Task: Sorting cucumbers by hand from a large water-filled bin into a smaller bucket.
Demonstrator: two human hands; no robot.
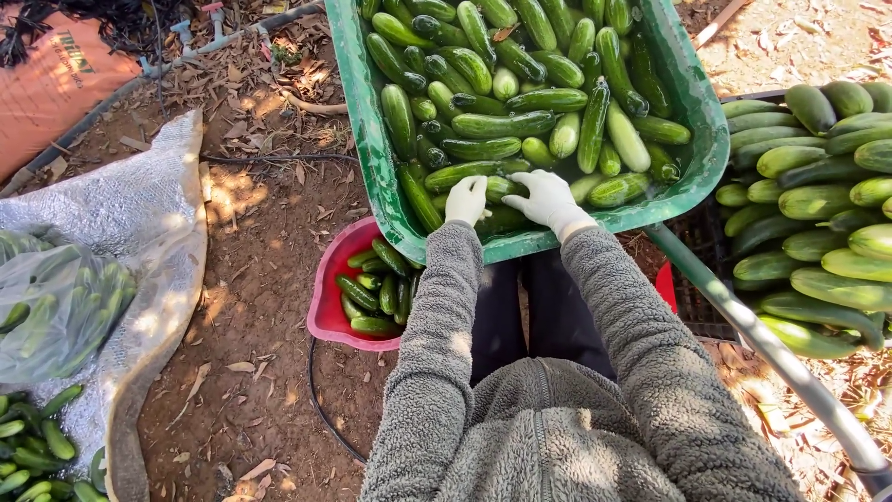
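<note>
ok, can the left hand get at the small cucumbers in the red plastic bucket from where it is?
Probably yes. The left hand rests on cucumbers in the green wheelbarrow tub; the red plastic bucket sits just below-left, open-topped, its near-wheelbarrow edge tucked under the tub's rim.

Dark and pale green cucumbers point(506, 124) fill a green wheelbarrow point(372, 139). Both hands wear white gloves point(548, 200), and the sleeves point(641, 344) are grey fleece. More green cucumbers lie in a red basin point(327, 297). The sack point(56, 74) is orange.

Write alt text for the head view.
Two white-gloved hands, left hand and right hand, rest on green cucumbers piled in a green plastic wheelbarrow tray. A red plastic tub of cucumbers sits below.
</note>
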